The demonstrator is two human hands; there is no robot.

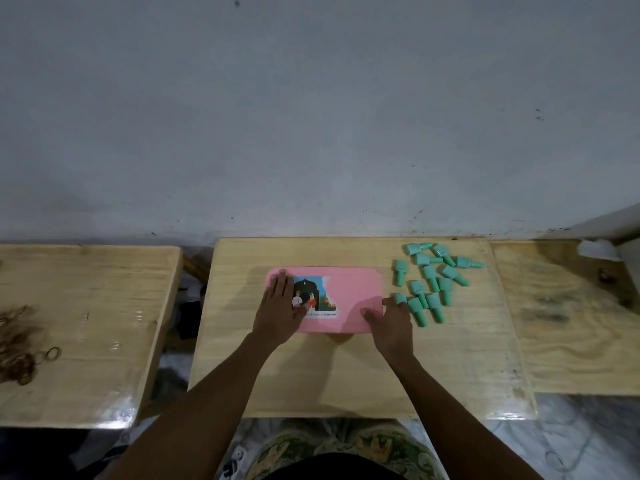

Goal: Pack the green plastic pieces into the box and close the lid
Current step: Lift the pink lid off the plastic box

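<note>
Forearms [214,382] stretch over the table [346,382] to a pink box [346,325], its lid [356,282] shut.
Left hand [277,308] lies flat and open on the lid's left end. Right hand [391,323] is spread at the near right corner, thumb on the lid, gripping nothing I can see. Green pieces [433,282] lie loose just right of the box, none packed. Opening looks like the job now: I'd pin the box with the left, lift the front edge with the right, and avoid sweeping the nearest pieces aside.
</note>
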